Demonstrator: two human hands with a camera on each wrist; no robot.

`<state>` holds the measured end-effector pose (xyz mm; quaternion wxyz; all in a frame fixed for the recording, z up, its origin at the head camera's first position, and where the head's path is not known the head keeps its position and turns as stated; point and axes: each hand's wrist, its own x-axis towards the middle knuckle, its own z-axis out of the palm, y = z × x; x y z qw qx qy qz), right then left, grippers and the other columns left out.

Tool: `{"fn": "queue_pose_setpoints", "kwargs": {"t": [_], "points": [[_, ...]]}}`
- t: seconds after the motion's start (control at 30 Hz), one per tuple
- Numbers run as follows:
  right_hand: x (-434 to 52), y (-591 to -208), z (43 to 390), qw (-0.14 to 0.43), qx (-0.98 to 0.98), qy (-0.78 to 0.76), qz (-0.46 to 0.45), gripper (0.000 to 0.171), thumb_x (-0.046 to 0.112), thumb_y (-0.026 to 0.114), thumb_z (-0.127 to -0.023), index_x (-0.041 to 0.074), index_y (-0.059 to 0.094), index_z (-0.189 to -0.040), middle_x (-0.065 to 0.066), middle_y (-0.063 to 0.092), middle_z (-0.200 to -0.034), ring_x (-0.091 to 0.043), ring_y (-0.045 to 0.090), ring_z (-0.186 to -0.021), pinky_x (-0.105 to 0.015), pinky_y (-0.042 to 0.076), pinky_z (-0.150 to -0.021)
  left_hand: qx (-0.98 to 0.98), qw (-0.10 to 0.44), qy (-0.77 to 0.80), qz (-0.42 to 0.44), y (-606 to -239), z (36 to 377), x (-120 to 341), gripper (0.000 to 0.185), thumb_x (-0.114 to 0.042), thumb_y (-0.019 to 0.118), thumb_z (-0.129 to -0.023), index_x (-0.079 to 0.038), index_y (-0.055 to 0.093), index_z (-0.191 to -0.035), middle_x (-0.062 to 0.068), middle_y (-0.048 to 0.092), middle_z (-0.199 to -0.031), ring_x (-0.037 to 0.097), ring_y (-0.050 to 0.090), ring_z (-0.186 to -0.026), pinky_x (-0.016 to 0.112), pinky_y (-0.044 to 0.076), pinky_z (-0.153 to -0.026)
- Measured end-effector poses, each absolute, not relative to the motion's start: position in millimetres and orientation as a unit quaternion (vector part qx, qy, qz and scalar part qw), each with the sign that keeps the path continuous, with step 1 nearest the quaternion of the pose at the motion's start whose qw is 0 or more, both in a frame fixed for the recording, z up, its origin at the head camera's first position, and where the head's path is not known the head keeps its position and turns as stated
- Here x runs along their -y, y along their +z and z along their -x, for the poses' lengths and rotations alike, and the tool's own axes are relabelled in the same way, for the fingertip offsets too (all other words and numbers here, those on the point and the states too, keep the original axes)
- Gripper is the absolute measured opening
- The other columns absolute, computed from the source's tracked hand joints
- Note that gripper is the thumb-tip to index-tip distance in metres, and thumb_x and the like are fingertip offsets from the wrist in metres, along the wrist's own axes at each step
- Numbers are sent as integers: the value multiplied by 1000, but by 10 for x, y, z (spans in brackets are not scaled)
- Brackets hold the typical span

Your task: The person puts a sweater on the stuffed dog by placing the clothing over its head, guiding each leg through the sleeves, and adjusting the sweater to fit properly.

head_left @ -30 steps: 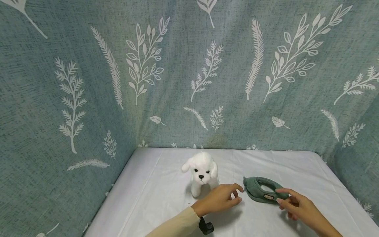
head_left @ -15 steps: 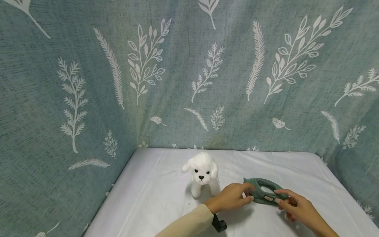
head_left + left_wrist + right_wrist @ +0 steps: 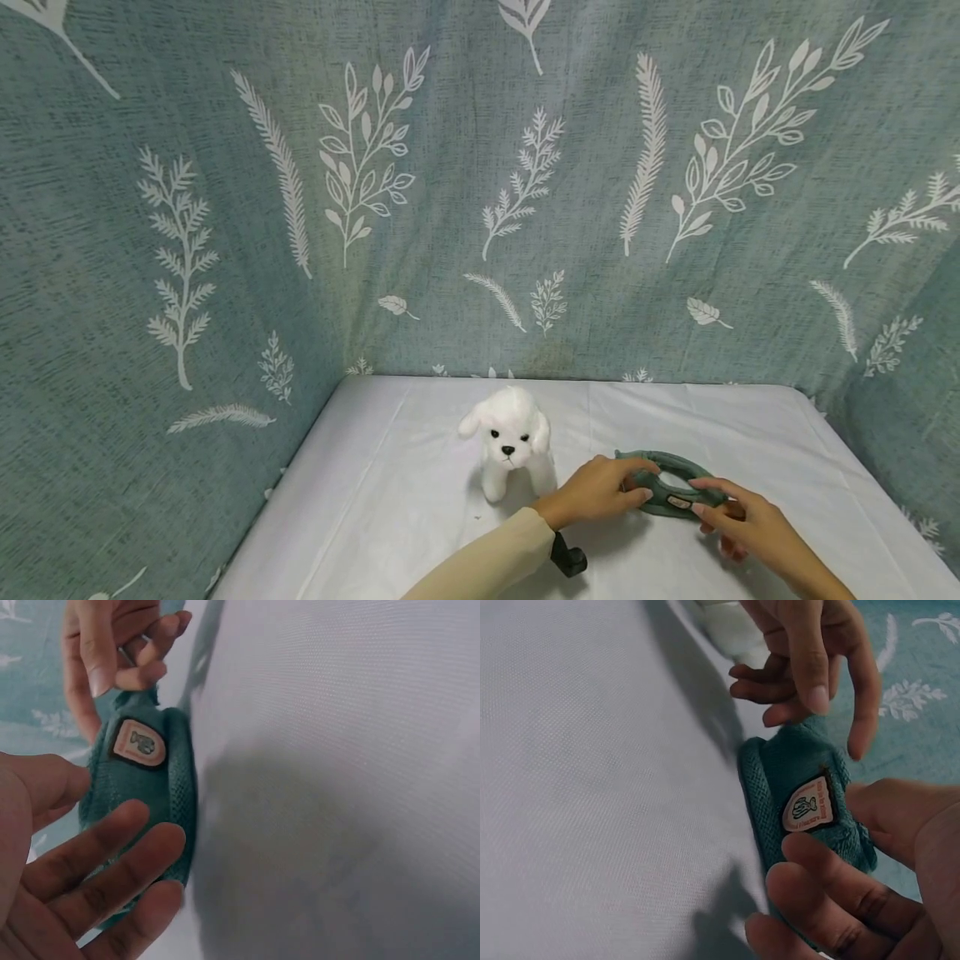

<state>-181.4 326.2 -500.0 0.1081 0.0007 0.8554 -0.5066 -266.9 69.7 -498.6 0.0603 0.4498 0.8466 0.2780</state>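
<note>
Left hand [image 3: 600, 498] slid over from beside the dog and now has its fingers curled on one end of the green vest [image 3: 667, 495]. Biggest thing here is the white table [image 3: 390, 500], with the vest lying flat on it. Plush dog [image 3: 508, 437] stands just to the vest's left, near it. Right hand [image 3: 738, 523] pinches the vest's other end, thumb close to the little patch [image 3: 808, 805].

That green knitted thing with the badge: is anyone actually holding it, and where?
Yes. The left hand grips one end of the green knitted garment; the right hand pinches the other end, near its badge.
</note>
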Motion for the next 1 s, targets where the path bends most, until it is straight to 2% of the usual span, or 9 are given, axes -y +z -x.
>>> {"fn": "queue_pose_setpoints", "kwargs": {"t": [0.2, 0.37, 0.57, 0.73, 1.0], "points": [[-3279, -5004, 1835, 120, -852, -509, 9, 68, 39, 65, -102, 2, 41, -154, -11, 74, -91, -26, 63, -62, -41, 56, -55, -847, 69, 271, -452, -5011, 2700, -778, 40, -29, 61, -106, -21, 58, -145, -16, 68, -81, -10, 54, -58, 10, 45, -59], [-3289, -5010, 1860, 127, -851, -509, 17, 66, 38, 63, -103, 1, 41, -153, -12, 74, -90, -23, 61, -60, -40, 55, -54, -843, 95, 291, -443, -5042, 2739, -828, 39, -30, 61, -106, -24, 58, -145, -13, 69, -74, -4, 55, -52, 13, 46, -55], [-3321, -5023, 1876, 126, -851, -509, 22, 61, 36, 64, -103, -2, 47, -148, -12, 71, -87, -22, 60, -60, -37, 53, -55, -824, 121, 327, -446, -5061, 2800, -852, 36, -29, 62, -105, -20, 64, -140, -12, 73, -79, -2, 63, -54, 12, 49, -61], [-3348, -5048, 1883, 121, -845, -521, 29, 53, 32, 67, -102, -3, 55, -140, -12, 72, -89, -19, 59, -61, -34, 52, -55, -815, 130, 347, -446, -5081, 2825, -880, 33, -24, 65, -104, -17, 66, -136, -8, 75, -81, 1, 65, -53, 11, 49, -63], [-3345, -5117, 1920, 108, -854, -508, 21, 57, 35, 68, -100, -2, 55, -142, -10, 72, -85, -21, 61, -60, -35, 55, -55, -811, 130, 376, -429, -5166, 2884, -930, 22, -25, 66, -103, -20, 71, -123, -11, 72, -77, 1, 64, -51, 14, 49, -60]]}}
